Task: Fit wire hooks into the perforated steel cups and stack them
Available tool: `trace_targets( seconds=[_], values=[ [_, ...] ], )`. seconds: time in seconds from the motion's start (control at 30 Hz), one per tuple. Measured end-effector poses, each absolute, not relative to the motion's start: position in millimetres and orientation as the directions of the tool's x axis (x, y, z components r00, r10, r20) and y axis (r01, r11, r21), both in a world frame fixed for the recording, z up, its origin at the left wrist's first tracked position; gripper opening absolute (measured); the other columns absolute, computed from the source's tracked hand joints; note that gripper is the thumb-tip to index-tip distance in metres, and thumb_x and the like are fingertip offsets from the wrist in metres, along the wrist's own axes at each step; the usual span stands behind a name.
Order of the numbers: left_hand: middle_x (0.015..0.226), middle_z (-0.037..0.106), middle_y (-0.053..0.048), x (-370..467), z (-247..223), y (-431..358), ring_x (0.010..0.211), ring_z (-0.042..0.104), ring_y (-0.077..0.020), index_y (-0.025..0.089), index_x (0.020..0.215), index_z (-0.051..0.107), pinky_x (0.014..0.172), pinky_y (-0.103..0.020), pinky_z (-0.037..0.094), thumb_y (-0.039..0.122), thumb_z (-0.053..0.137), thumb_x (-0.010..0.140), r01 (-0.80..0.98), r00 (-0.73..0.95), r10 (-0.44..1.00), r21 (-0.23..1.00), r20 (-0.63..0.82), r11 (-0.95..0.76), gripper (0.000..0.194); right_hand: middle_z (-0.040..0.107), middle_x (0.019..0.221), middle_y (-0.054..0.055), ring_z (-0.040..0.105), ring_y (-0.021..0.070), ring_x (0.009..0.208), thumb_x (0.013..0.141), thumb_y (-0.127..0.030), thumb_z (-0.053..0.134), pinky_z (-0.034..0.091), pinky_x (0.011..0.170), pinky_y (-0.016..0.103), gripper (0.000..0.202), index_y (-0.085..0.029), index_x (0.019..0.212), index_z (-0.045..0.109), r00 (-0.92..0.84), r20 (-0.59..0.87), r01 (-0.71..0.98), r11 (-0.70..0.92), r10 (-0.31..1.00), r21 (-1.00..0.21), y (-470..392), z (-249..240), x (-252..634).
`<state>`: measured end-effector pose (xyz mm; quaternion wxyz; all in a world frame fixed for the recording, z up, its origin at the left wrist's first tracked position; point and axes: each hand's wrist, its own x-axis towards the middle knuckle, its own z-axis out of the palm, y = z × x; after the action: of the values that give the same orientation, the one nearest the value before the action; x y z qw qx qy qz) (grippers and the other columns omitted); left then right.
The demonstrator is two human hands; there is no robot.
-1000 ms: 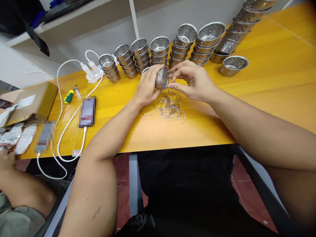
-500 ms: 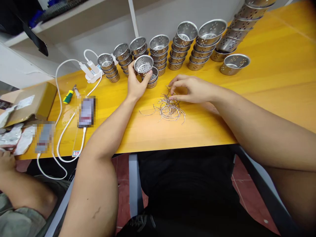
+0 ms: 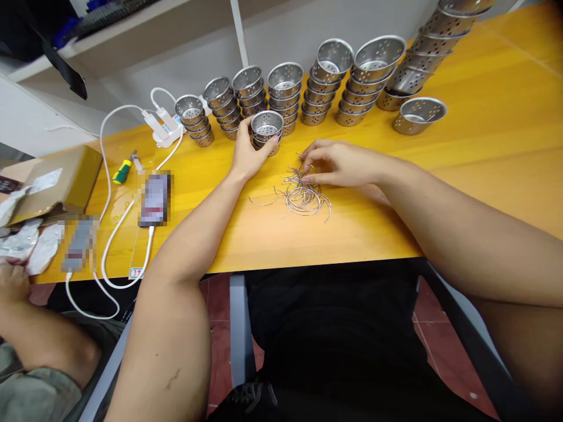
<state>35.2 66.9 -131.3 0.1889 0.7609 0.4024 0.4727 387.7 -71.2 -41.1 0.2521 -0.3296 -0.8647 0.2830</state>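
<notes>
In the head view, my left hand (image 3: 254,149) is closed around a small perforated metal cup (image 3: 267,124), with my thumb across its front and fingers behind. This cup rests on or in another cup (image 3: 273,147) of the same kind on the table. My right hand (image 3: 336,164) reaches in from the right over a loose pile of curved metal wires (image 3: 303,199). Its fingers are bent, and a small gap shows between the fingertips and thumb. The tips are at the upper edge of the pile, and no wire is clearly gripped.
Several stacks of perforated cups (image 3: 285,82) line the back, with a leaning tall stack (image 3: 428,47) and a single cup (image 3: 417,117) at right. At left are a power strip (image 3: 167,132), screwdriver (image 3: 123,170), phone (image 3: 155,199), cardboard box (image 3: 65,176) and another person's hand (image 3: 13,281).
My left hand has lowered the cup onto the one below it, moving slightly right. My right hand stays almost where it was over the wires.
</notes>
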Motion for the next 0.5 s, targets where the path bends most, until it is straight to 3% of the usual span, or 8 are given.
trace_targets(
  seconds=[0.13,0.23,0.3,0.4,0.5],
  values=[
    [0.197,0.064,-0.019,42,-127,62,0.179,0.071,-0.0375,0.043,0.189,0.046,0.154,-0.066,0.059,0.114,0.083,0.094,0.414,0.231,0.776,0.662,0.588,-0.625,0.125,0.088,0.135,0.013,0.087,0.0466,0.127,0.100,-0.084,0.097,0.070,0.126,0.072,0.049,-0.036,0.108,0.095,-0.647,0.261,0.440,0.630,0.716,-0.640,-70,-43,388],
    [0.193,0.071,-0.014,48,-119,54,0.178,0.074,-0.0362,0.046,0.183,0.060,0.153,-0.066,0.062,0.114,0.075,0.100,0.400,0.207,0.787,0.683,0.582,-0.611,0.108,0.089,0.134,0.012,0.087,0.0464,0.128,0.100,-0.085,0.096,0.071,0.126,0.073,0.049,-0.038,0.110,0.095,-0.651,0.269,0.434,0.638,0.710,-0.636,-69,-43,389],
    [0.187,0.077,-0.014,50,-113,49,0.171,0.080,-0.0372,0.045,0.178,0.067,0.148,-0.066,0.066,0.116,0.078,0.095,0.372,0.171,0.805,0.720,0.568,-0.586,0.110,0.089,0.135,0.012,0.087,0.0472,0.128,0.102,-0.086,0.095,0.070,0.128,0.076,0.047,-0.039,0.111,0.095,-0.645,0.283,0.424,0.641,0.709,-0.639,-69,-43,390],
    [0.179,0.082,-0.015,49,-110,49,0.163,0.084,-0.0383,0.043,0.175,0.070,0.146,-0.068,0.068,0.116,0.087,0.088,0.351,0.161,0.813,0.738,0.559,-0.576,0.115,0.089,0.138,0.013,0.086,0.0479,0.131,0.105,-0.088,0.094,0.068,0.130,0.077,0.048,-0.040,0.112,0.093,-0.606,0.332,0.420,0.646,0.723,-0.638,-68,-40,392],
    [0.179,0.082,-0.016,44,-113,57,0.163,0.084,-0.0375,0.042,0.176,0.066,0.147,-0.069,0.067,0.114,0.085,0.093,0.378,0.220,0.799,0.707,0.559,-0.598,0.112,0.090,0.139,0.015,0.084,0.0488,0.136,0.107,-0.088,0.094,0.064,0.132,0.074,0.051,-0.037,0.110,0.090,-0.537,0.406,0.441,0.657,0.739,-0.612,-64,-32,400]
  ],
)
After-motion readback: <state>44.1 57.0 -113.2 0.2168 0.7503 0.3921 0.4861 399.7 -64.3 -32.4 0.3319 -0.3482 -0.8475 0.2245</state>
